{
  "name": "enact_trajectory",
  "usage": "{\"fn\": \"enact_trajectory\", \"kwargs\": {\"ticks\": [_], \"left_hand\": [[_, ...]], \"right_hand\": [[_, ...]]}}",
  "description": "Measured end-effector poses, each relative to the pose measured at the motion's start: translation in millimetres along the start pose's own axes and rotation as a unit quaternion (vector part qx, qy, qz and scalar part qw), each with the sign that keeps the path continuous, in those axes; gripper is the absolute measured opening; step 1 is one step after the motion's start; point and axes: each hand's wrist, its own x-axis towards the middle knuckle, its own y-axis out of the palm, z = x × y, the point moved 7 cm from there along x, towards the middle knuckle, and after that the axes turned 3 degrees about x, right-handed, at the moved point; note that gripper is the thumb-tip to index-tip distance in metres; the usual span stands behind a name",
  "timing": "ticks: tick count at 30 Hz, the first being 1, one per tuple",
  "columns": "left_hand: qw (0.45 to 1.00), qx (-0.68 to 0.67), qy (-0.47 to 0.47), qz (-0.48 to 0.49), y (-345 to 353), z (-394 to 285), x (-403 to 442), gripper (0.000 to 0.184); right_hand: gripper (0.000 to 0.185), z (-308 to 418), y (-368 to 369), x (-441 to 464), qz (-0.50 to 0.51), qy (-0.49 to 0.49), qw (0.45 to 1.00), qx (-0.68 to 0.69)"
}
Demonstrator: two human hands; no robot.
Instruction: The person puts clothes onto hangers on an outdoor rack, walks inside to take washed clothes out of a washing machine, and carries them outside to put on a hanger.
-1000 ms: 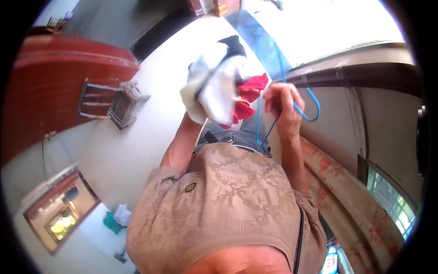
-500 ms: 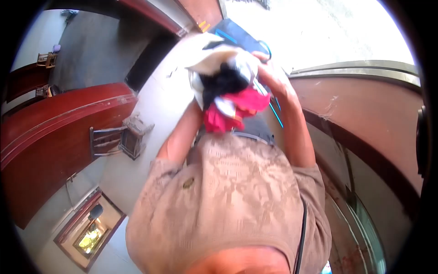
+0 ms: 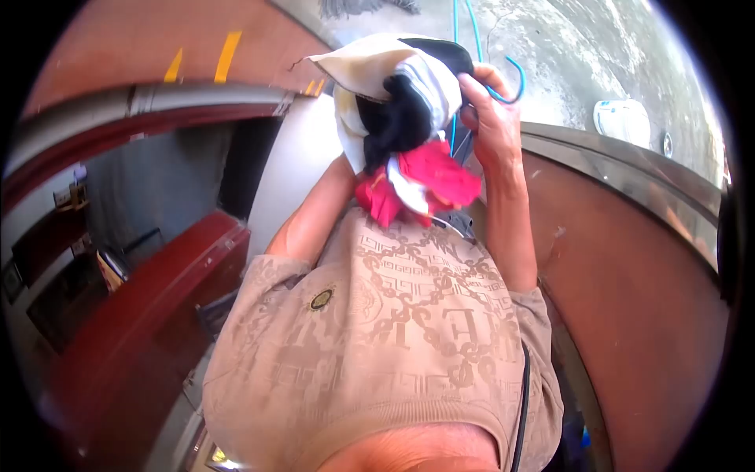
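A bundle of clothes (image 3: 393, 102), white, cream and black, with a crimson piece (image 3: 436, 177) hanging from its lower side, is held up in front of my chest. My left forearm runs under it; the bundle hides my left hand and its fingers, and rests on that side. At the bundle's right edge, my right hand (image 3: 494, 118) has its fingers closed round a thin blue cord or wire (image 3: 519, 79), whose curved end stands out beside the fingertips. Those fingers also touch the black cloth.
A brown panel (image 3: 629, 315) is at the right, below a metal sill (image 3: 629, 161). Beyond lies a concrete floor (image 3: 543, 47) with a white bucket (image 3: 621, 122). At the left are a dark red wooden piece (image 3: 149, 315) and a doorway; an orange-brown panel (image 3: 141, 39) stands at the upper left.
The view has turned toward the sill and concrete floor, and the stool has left it. My right hand, apart from the bundle at first, has come up against its right edge.
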Motion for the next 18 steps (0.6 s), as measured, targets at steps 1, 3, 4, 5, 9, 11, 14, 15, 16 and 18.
{"fn": "enact_trajectory", "kwargs": {"ticks": [1, 3, 4, 5, 9, 11, 14, 15, 16, 18], "left_hand": [[1.000, 0.003, -0.023, 0.019, 0, -1, 6, 0.083], [0.995, 0.008, -0.079, 0.061, 10, 0, 14, 0.086], [0.989, 0.012, -0.116, 0.087, 16, 3, 16, 0.087], [0.982, 0.016, -0.149, 0.111, 21, 7, 17, 0.089], [0.935, 0.067, -0.285, 0.200, 44, 10, 34, 0.092], [0.890, 0.312, -0.170, 0.285, 58, -7, 45, 0.084], [0.834, 0.439, -0.221, 0.252, 80, -27, 83, 0.046], [0.807, 0.514, -0.129, 0.259, 86, -32, 96, 0.036], [0.795, 0.545, -0.092, 0.248, 90, -35, 108, 0.029], [0.856, 0.472, -0.125, 0.173, 98, -29, 120, 0.020]], "right_hand": [[0.016, 11, -1, 6, -0.017, -0.022, 1.000, 0.009], [0.012, 29, -10, 9, -0.054, -0.066, 0.996, 0.030], [0.012, 41, -17, 11, -0.093, -0.072, 0.993, 0.032], [0.012, 55, -19, 10, -0.129, -0.081, 0.988, 0.032], [0.012, 92, -46, 57, -0.199, -0.144, 0.968, 0.058], [0.017, 96, -65, 69, -0.177, -0.151, 0.971, 0.060], [0.022, 122, -91, 128, -0.141, -0.218, 0.965, -0.022], [0.022, 129, -98, 148, -0.137, -0.221, 0.965, -0.023], [0.023, 136, -104, 162, -0.145, -0.227, 0.961, -0.067], [0.029, 159, -114, 173, -0.184, -0.232, 0.939, -0.175]]}}
